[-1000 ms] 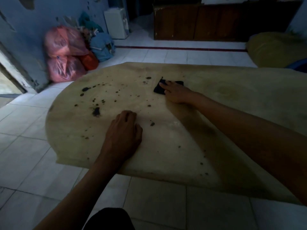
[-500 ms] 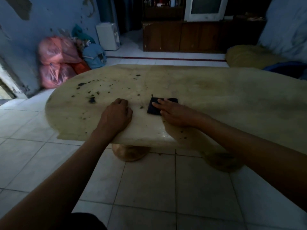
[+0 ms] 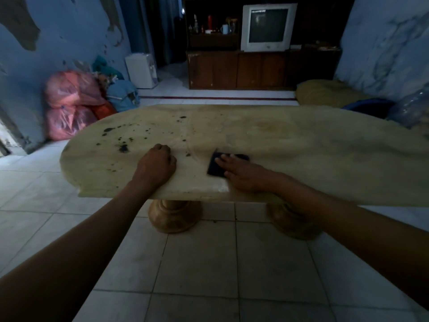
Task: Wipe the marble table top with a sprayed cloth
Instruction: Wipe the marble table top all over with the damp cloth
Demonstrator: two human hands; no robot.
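The beige marble table top (image 3: 290,145) is oval and speckled with dark spots toward its left end. A small dark cloth (image 3: 214,167) lies flat near the front edge. My right hand (image 3: 243,174) presses down on it with fingers spread, covering its right part. My left hand (image 3: 155,167) rests on the table's front edge to the left of the cloth, fingers curled, holding nothing.
Two turned stone pedestals (image 3: 174,217) carry the table over a white tiled floor. Pink and blue bags (image 3: 72,105) pile up by the left wall. A wooden cabinet (image 3: 255,68) with a television (image 3: 267,26) stands behind, and a yellow cushion (image 3: 325,92) lies at the right.
My right hand has dragged the cloth from the middle of the table toward the front edge. The view has pulled back and tilted up. My left hand stays braced on the table.
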